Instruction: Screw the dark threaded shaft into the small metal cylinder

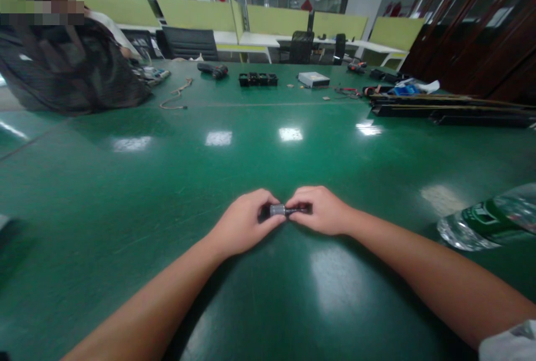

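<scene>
Just above the green table point(167, 182), in the middle of the view, both hands meet at a small grey-and-black cylindrical object point(277, 210) lying crosswise. My left hand point(247, 221) is closed, thumb and fingers around the thicker grey part. From the right, my right hand point(322, 210) pinches a thin dark rod-like piece point(302, 209) that lines up with the cylinder. Whether the two pieces are joined is hard to tell, since fingertips cover the place where they meet. The exact kind of object is too small to make out.
A plastic water bottle point(498, 218) lies on its side at the right. A large dark bag point(75, 65) stands at the far left, with a person behind it. Along the back are a power drill point(212, 70), black fans point(258, 79), a silver drive point(314, 79) and long black strips point(452, 110).
</scene>
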A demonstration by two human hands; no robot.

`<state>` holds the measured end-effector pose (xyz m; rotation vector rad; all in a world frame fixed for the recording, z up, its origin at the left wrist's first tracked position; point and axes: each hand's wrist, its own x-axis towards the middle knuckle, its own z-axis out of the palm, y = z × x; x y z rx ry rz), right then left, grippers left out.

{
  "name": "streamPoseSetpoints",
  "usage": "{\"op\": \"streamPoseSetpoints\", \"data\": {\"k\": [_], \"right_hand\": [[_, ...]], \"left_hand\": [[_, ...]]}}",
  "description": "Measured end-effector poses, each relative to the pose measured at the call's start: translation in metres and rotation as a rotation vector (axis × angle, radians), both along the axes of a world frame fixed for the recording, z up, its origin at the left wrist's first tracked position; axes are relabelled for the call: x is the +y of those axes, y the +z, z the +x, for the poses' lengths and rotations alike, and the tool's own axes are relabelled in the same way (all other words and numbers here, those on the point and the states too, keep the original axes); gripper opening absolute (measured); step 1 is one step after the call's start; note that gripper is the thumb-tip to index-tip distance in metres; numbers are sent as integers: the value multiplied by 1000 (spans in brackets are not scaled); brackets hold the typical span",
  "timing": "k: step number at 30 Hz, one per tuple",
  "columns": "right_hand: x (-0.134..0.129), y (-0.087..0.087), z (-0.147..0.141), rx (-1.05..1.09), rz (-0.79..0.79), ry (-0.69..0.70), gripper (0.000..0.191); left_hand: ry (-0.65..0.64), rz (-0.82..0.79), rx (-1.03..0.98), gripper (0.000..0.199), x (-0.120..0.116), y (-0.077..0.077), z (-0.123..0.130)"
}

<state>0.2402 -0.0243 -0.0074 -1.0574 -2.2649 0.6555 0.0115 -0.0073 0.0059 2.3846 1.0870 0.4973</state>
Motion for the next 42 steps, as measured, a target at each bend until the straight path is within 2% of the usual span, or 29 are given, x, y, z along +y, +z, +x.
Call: {"op": "streamPoseSetpoints", "data": {"k": [17, 42], "right_hand": [[2, 1, 4, 0, -48, 4, 13], [1, 2, 8, -34, -21, 12, 15]], "left_hand": [[-7, -7, 10, 25, 0, 1, -1], [-28, 17, 14, 22, -1, -1, -2]]}}
